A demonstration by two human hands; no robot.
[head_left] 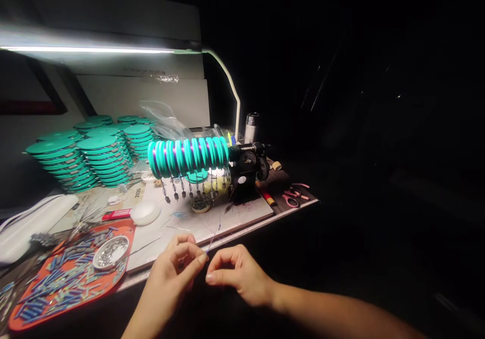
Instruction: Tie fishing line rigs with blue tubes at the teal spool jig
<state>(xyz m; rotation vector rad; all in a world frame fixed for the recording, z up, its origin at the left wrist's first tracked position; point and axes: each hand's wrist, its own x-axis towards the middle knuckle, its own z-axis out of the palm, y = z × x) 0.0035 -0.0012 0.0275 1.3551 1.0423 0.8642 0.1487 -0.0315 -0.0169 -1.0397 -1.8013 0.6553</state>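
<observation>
My left hand [175, 268] is closed in a pinch, with a thin purplish thread [211, 241] at its thumb and fingertip. The thread runs up toward the table. Just to the right, my right hand [244, 277] has thumb and forefinger pinched together; anything between them is too small to make out. Beyond the hands, a row of teal spools [189, 157] sits along the shaft of a black machine [244, 182]. Short lengths with small dark metal pieces [184, 194] dangle below the spools.
An orange tray [131, 233] of small tubes, holding a white dish [97, 260] of tiny metal parts, is on the left. Stacked teal discs [102, 159] stand behind. Pink-handled scissors [291, 201] lie near the right corner, and a lamp [113, 50] hangs overhead.
</observation>
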